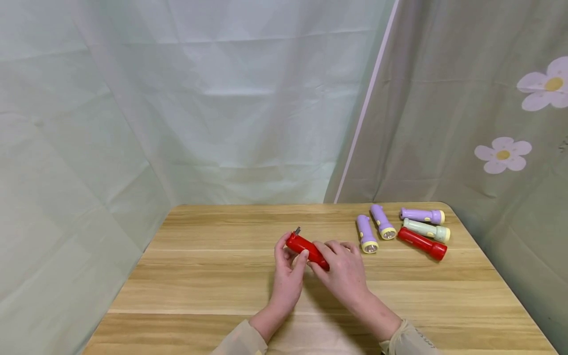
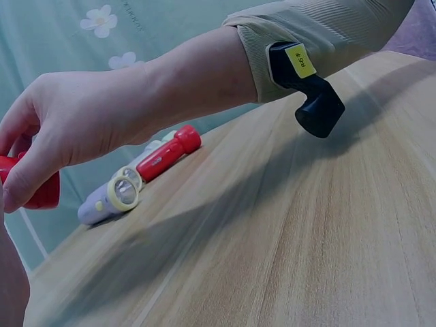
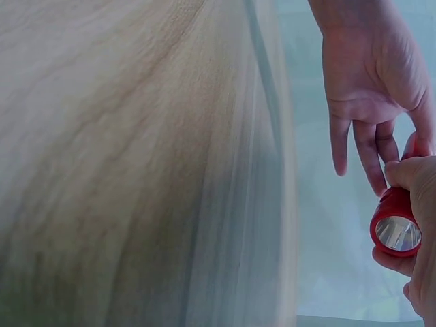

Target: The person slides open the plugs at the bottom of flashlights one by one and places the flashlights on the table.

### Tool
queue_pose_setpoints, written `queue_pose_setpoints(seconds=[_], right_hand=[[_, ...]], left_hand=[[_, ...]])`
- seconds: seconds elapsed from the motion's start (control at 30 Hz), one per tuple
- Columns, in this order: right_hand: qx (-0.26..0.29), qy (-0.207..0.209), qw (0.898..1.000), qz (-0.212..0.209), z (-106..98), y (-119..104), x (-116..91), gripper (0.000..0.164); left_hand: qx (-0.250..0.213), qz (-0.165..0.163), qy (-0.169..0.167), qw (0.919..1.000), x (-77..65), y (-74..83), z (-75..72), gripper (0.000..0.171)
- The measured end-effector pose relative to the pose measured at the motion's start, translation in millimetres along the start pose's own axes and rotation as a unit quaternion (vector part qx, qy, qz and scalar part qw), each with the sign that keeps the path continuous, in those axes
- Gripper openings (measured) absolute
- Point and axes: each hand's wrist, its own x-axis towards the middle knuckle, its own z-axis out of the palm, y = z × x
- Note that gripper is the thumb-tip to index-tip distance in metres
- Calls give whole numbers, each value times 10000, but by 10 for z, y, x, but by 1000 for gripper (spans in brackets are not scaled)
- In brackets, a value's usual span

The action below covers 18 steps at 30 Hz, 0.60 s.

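From my end I see the red flashlight (image 1: pixel 306 248) held above the table (image 1: pixel 199 286), slanting between both hands. The left hand (image 1: pixel 287 278) pinches the tail end, where a small grey tab (image 1: pixel 298 230) sticks out; the right hand (image 1: pixel 345 271) is wrapped round the head, its lens (image 3: pixel 397 234) showing below those fingers. I judge that gripping opposite ends steadies it. To the right hand's right, three purple flashlights, a pale green flashlight (image 1: pixel 427 230) and another red flashlight (image 1: pixel 422 243) lie grouped, probably set aside to leave working room.
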Motion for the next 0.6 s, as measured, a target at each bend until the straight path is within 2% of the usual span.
queue_pose_setpoints(seconds=[0.37, 0.6], right_hand=[[61, 24, 10000, -5, -11, 19, 4, 48], [86, 58, 9999, 12, -16, 22, 16, 48]], left_hand=[[167, 3, -1, 9999, 3, 17, -1, 63], [255, -124, 93, 9996, 3, 38, 2, 72]])
